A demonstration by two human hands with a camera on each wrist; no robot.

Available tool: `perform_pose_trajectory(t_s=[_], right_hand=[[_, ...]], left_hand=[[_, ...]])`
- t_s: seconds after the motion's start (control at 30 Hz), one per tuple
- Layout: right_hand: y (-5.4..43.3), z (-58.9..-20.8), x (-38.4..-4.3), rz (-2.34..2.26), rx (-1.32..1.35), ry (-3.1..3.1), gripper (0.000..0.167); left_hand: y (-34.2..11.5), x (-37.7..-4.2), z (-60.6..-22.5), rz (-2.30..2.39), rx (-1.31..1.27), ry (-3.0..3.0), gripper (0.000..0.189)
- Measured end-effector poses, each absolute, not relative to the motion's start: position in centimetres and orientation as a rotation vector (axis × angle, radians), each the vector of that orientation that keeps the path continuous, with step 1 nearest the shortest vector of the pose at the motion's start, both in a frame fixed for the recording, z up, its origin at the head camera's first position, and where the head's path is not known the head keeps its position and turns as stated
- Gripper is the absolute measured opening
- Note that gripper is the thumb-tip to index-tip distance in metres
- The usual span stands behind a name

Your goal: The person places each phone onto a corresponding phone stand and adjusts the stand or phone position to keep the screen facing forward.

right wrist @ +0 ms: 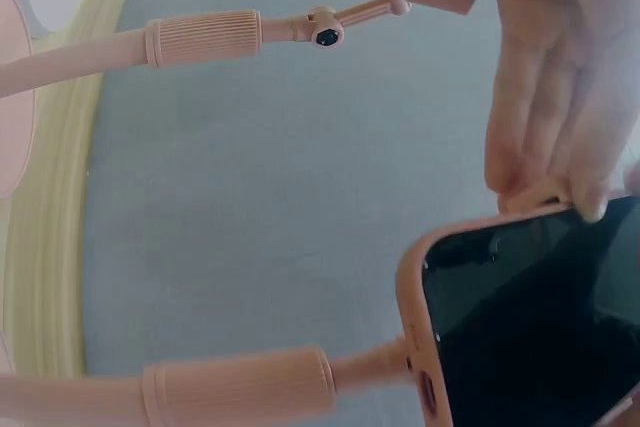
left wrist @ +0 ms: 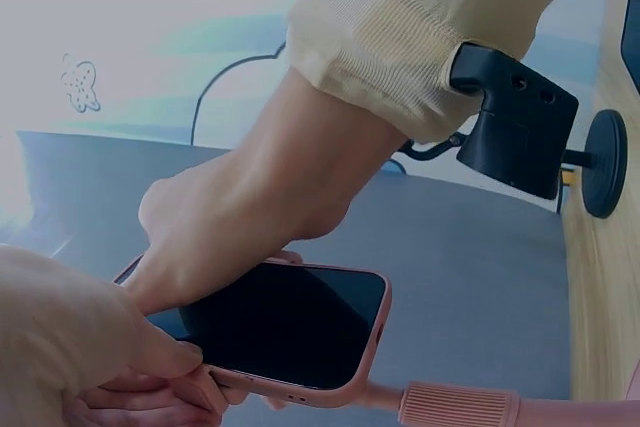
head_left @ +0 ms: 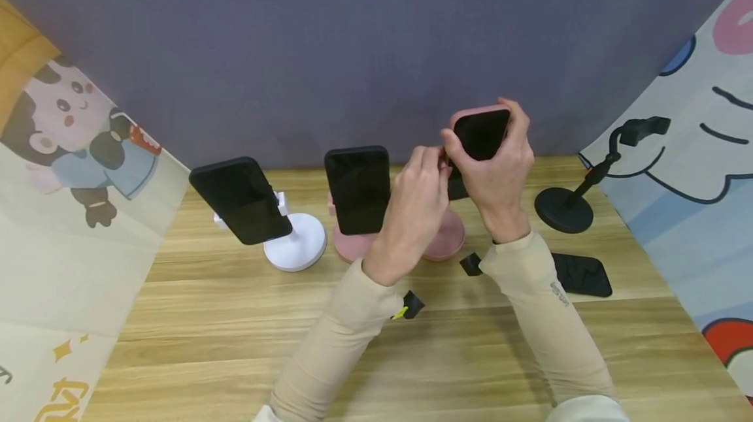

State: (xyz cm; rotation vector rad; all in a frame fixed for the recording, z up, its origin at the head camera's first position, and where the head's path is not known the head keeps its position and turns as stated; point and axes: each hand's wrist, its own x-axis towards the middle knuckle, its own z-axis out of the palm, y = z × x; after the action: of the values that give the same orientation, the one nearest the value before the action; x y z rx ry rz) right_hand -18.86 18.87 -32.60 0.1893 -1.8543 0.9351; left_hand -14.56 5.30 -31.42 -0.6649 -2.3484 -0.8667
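My right hand (head_left: 500, 170) grips a phone in a pink case (head_left: 482, 131), its thumb lying across the dark screen. This phone sits up at the head of a pink phone stand, whose round base (head_left: 447, 239) shows between my forearms and whose ribbed neck (right wrist: 240, 387) shows in the right wrist view. My left hand (head_left: 418, 196) pinches the stand's pink clamp (right wrist: 540, 195) at the phone's long edge. In the left wrist view, the left thumb presses by that edge of the phone (left wrist: 290, 327), and the right hand (left wrist: 235, 212) reaches over its far end.
Left of the hands, a black phone (head_left: 357, 190) sits on another pink stand and a second phone (head_left: 241, 200) on a white stand (head_left: 297, 245). To the right are a black stand (head_left: 565, 211) and a phone lying flat (head_left: 588, 275). A grey panel (head_left: 353, 49) rises behind.
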Motion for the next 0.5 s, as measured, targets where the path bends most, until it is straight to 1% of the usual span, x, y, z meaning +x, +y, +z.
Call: perform_pose_trajectory(t_s=[0.17, 0.33, 0.5], right_hand=[[20.2, -33.7, -18.4, 0.990, 0.306, -1.936, 0.096], [21.9, -35.8, -18.2, 1.050, 0.398, -1.974, 0.090], [22.8, -37.4, -18.4, 1.116, 0.477, -1.880, 0.078]], left_hand=[[5.3, -14.4, -31.6, -0.849, -0.657, -2.363, 0.019], [5.3, -14.3, -31.7, -0.831, -0.646, -2.361, 0.020], [5.4, -14.4, -31.8, -0.825, -0.641, -2.339, 0.021]])
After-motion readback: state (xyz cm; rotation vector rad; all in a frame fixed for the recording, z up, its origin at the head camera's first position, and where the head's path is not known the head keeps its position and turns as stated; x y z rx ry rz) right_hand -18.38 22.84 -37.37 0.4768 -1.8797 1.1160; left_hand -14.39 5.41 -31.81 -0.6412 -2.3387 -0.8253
